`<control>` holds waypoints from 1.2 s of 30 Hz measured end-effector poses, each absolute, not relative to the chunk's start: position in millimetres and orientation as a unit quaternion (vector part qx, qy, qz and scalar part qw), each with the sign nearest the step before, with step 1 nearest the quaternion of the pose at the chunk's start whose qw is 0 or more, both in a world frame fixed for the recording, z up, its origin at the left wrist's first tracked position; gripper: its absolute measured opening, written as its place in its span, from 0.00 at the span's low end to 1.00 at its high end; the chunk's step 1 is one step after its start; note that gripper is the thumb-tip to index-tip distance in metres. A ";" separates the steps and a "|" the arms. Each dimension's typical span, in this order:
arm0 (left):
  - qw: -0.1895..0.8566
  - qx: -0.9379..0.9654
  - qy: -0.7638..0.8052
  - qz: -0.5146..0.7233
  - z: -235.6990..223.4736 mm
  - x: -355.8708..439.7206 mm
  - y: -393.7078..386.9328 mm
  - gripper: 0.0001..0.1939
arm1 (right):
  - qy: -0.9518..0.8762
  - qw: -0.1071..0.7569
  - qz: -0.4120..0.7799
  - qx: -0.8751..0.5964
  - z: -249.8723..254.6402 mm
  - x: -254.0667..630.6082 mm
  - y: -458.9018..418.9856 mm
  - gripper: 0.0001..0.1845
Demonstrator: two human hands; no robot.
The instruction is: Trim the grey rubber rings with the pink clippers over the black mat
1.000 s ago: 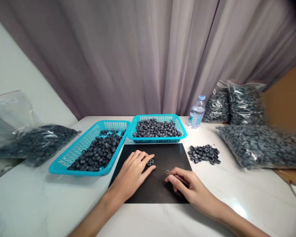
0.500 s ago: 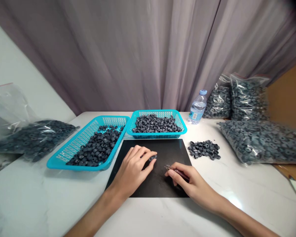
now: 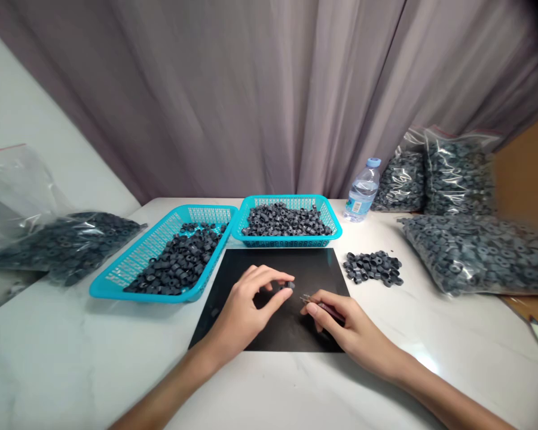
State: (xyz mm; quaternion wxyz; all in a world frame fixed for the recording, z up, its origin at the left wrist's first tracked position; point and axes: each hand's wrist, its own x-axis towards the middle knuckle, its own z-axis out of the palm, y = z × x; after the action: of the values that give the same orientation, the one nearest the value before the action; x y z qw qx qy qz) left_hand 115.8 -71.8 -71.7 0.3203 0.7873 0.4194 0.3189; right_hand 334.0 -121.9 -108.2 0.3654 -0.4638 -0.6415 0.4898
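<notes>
My left hand [image 3: 247, 303] is over the black mat [image 3: 287, 334], pinching a small dark grey ring-like part [image 3: 289, 285] between thumb and forefinger. To its right, my right hand [image 3: 350, 321] is closed around slim tweezers [image 3: 332, 311] with a dark reddish handle. Their metal tips point left at the part, and a small gap lies between them. The lower fingers of my right hand are curled under and partly hidden.
Blue baskets of dark parts stand left [image 3: 147, 296] and behind the mat [image 3: 291, 241]. A loose pile [image 3: 373, 267] lies right, near a water bottle [image 3: 362, 194]. Filled plastic bags flank the table, one at left [image 3: 85, 242], several at right [image 3: 479, 251].
My left hand has turned and shifted slightly right, bringing the pinched part closer to the tweezers' tips. My right hand has barely moved. The whole view has shifted slightly.
</notes>
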 end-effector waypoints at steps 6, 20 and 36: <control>0.731 0.439 0.352 0.387 -70.5 114.7 -70.2 0.12 | -0.642 0.370 0.488 -0.461 -108.4 334.4 -121.0 0.23; 0.771 0.395 0.300 0.400 -71.0 118.1 -76.0 0.12 | -0.648 0.370 0.483 -0.457 -111.4 334.6 -120.9 0.22; 0.782 0.421 0.282 0.364 -61.9 120.3 -79.7 0.12 | -0.655 0.361 0.477 -0.461 -111.4 334.8 -123.1 0.23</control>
State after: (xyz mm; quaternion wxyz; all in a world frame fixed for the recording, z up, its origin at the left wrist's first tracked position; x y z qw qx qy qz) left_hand 120.3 -79.7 -61.9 0.7819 0.4205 0.2816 0.3641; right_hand 334.8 -123.1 -111.4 0.3609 -0.4614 -0.6552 0.4771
